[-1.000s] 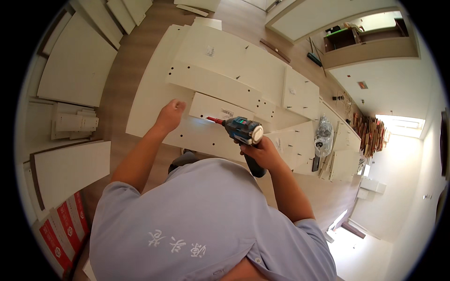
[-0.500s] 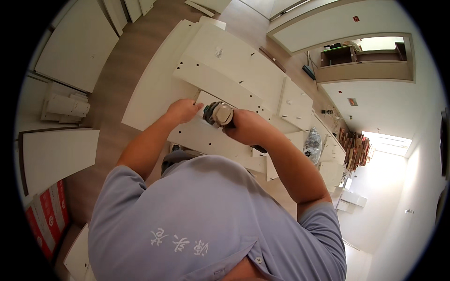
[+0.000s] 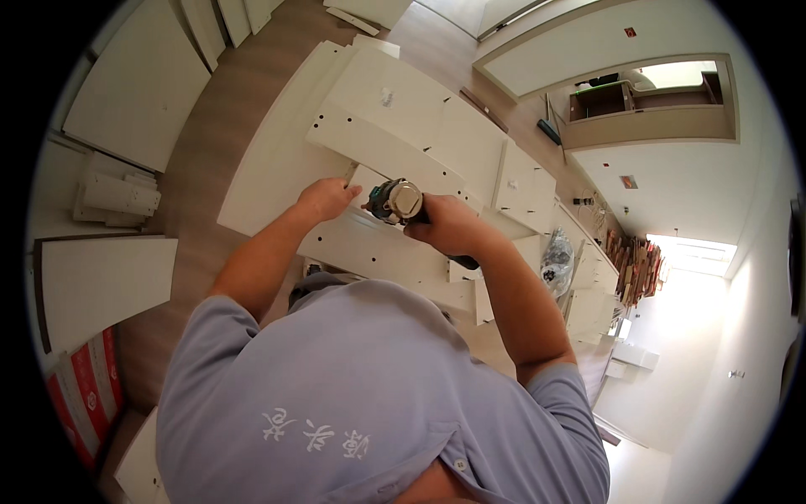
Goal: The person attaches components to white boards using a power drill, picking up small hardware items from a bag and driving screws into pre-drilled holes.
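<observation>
The wood floor (image 3: 210,143) fills most of your view, and white furniture panels lie all over it. A big white panel (image 3: 138,88) lies flat at the far left. A second panel with a dark edge (image 3: 101,281) lies at the near left. A stack of long white panels (image 3: 403,109) spreads across the middle, far from you, and I count at least three layers there, several dotted with small drilled holes. More white boards lean at the top edge, too crowded to count.

Your grey shirt (image 3: 361,403) covers the near part of the scene.

At the left edge sits one bundle of short white pieces (image 3: 117,197), and one red and white carton (image 3: 84,395) lies at the near left corner. To the right, one clear plastic bag (image 3: 556,262) rests on the boards.

The narrow white board (image 3: 369,248) lies just beyond your chest, running left to right.

Your right hand (image 3: 449,225) is wrapped tight around one power drill (image 3: 396,202), whose teal and grey body points down at that board. Your left hand (image 3: 326,198) rests just left of the drill, fingers curled down against the board's far edge. Whether it pinches anything, I cannot tell.
</observation>
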